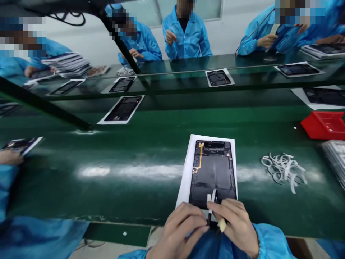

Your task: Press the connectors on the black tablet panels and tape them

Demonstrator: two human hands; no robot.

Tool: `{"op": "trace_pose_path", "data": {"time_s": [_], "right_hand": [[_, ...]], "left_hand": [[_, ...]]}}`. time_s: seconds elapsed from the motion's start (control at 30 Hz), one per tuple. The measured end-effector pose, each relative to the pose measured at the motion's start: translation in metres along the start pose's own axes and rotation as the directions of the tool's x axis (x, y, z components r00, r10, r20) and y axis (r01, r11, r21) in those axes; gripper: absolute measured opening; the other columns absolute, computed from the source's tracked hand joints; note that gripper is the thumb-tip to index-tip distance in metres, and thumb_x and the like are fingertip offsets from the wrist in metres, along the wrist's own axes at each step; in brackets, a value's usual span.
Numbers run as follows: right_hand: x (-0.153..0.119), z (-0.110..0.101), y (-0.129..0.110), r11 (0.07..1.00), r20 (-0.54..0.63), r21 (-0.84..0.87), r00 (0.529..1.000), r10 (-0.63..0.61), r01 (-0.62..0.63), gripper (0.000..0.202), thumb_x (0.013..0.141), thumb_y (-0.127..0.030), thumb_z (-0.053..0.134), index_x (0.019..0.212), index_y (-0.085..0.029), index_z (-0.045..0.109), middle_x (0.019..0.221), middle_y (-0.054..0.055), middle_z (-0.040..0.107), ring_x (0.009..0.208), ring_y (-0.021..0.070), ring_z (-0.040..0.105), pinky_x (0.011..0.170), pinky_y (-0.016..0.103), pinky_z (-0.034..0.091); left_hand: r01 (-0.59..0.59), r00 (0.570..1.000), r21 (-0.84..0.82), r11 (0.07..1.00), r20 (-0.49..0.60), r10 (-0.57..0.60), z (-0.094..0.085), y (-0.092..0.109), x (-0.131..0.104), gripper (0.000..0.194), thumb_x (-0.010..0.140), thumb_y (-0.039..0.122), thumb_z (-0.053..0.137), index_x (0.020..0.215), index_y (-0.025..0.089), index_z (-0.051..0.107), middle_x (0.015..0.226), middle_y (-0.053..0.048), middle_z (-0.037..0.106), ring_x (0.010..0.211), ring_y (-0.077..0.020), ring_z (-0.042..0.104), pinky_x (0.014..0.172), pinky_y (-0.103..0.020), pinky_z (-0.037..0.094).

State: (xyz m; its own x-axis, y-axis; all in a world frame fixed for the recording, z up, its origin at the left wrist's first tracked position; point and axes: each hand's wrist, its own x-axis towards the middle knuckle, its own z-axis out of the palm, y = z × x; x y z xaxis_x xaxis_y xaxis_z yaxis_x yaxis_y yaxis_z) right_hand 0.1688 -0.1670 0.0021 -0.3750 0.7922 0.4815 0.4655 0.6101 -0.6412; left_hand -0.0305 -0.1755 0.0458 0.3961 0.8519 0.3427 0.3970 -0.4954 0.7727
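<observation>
In the head view a black tablet housing (pixel 212 169) lies on a white sheet (pixel 187 172) at the table's near edge, with a gold flex cable (pixel 199 158) along its upper left side. My left hand (pixel 183 226) is closed just below the housing, its fingertips at a small dark piece that I cannot identify. My right hand (pixel 235 223) pinches a thin white strip (pixel 213 197) over the housing's lower end. Something pale yellow (pixel 222 225) shows by its fingers, possibly a finger cover. The fingers hide part of both small pieces.
Curled white strips (pixel 285 169) lie right of the housing. A red bin (pixel 322 124) and stacked clear trays (pixel 335 158) stand farther right. Other tablet housings (pixel 124 109) rest on sheets beyond. A co-worker's hand (pixel 10 157) is at the left; several people sit opposite.
</observation>
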Motion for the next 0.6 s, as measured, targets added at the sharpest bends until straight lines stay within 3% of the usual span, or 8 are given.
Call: {"op": "trace_pose_path", "data": {"time_s": [0.03,0.07,0.17,0.27,0.33,0.43,0.6], "right_hand": [[-0.003,0.001,0.000,0.999,0.002,-0.024,0.999,-0.043,0.043,0.027,0.096,-0.017,0.045,0.117,-0.020,0.062,0.067,0.001,0.060,0.062,0.0140,0.059,0.064,0.027,0.050],[-0.004,0.000,0.000,0.995,0.014,-0.052,0.997,-0.080,0.081,0.027,0.096,-0.017,0.045,0.118,-0.019,0.062,0.063,0.000,0.057,0.060,0.0139,0.057,0.063,0.027,0.048],[-0.007,-0.001,0.000,0.978,0.067,-0.139,0.987,-0.147,0.155,0.032,0.097,-0.015,0.042,0.123,-0.015,0.060,0.062,0.000,0.054,0.059,0.0141,0.054,0.062,0.028,0.046],[-0.009,-0.001,-0.002,0.972,0.081,-0.160,0.984,-0.159,0.171,0.034,0.097,-0.015,0.042,0.128,-0.014,0.057,0.063,0.001,0.054,0.060,0.0144,0.054,0.062,0.029,0.046],[-0.009,-0.002,-0.005,0.977,0.083,-0.148,0.986,-0.142,0.153,0.037,0.096,-0.015,0.043,0.132,-0.015,0.054,0.063,0.001,0.055,0.060,0.0146,0.054,0.061,0.029,0.046],[-0.008,-0.008,-0.012,0.984,0.088,-0.158,0.994,-0.069,0.083,0.040,0.094,-0.014,0.048,0.133,-0.017,0.052,0.066,0.001,0.059,0.060,0.0141,0.057,0.062,0.028,0.048],[-0.005,-0.029,-0.025,0.971,0.109,-0.234,0.994,-0.017,0.042,0.038,0.096,-0.016,0.047,0.133,-0.017,0.050,0.070,0.001,0.066,0.060,0.0146,0.062,0.066,0.029,0.051]], "left_hand": [[0.080,0.997,-0.066,0.995,-0.019,-0.081,0.002,0.000,-0.008,0.004,0.089,0.019,0.060,0.093,0.018,0.060,0.085,-0.006,0.064,0.078,-0.0140,0.060,0.072,-0.022,0.048],[0.176,0.983,-0.154,0.972,-0.018,-0.181,0.004,-0.001,-0.015,0.011,0.091,0.028,0.058,0.093,0.018,0.061,0.083,-0.005,0.064,0.075,-0.0140,0.060,0.069,-0.022,0.048],[0.446,0.889,-0.400,0.800,0.097,-0.447,0.013,-0.002,-0.021,0.037,0.092,0.051,0.049,0.088,0.016,0.062,0.073,-0.004,0.062,0.064,-0.0128,0.057,0.060,-0.021,0.047],[0.602,0.786,-0.450,0.660,0.190,-0.588,0.020,0.001,-0.015,0.036,0.086,0.049,0.059,0.083,0.013,0.064,0.071,-0.004,0.064,0.064,-0.0127,0.057,0.062,-0.021,0.047],[0.644,0.749,-0.457,0.613,0.214,-0.627,0.023,0.002,-0.010,0.030,0.083,0.043,0.064,0.080,0.013,0.065,0.072,-0.005,0.066,0.064,-0.0127,0.058,0.062,-0.021,0.048],[0.611,0.771,-0.490,0.621,0.194,-0.606,0.026,0.001,-0.005,0.025,0.083,0.038,0.065,0.078,0.013,0.068,0.070,-0.004,0.068,0.062,-0.0129,0.059,0.060,-0.021,0.048],[0.432,0.894,-0.392,0.812,0.066,-0.444,0.030,-0.001,0.002,0.015,0.085,0.028,0.065,0.079,0.019,0.073,0.073,-0.003,0.072,0.067,-0.0149,0.064,0.063,-0.022,0.051]]}}
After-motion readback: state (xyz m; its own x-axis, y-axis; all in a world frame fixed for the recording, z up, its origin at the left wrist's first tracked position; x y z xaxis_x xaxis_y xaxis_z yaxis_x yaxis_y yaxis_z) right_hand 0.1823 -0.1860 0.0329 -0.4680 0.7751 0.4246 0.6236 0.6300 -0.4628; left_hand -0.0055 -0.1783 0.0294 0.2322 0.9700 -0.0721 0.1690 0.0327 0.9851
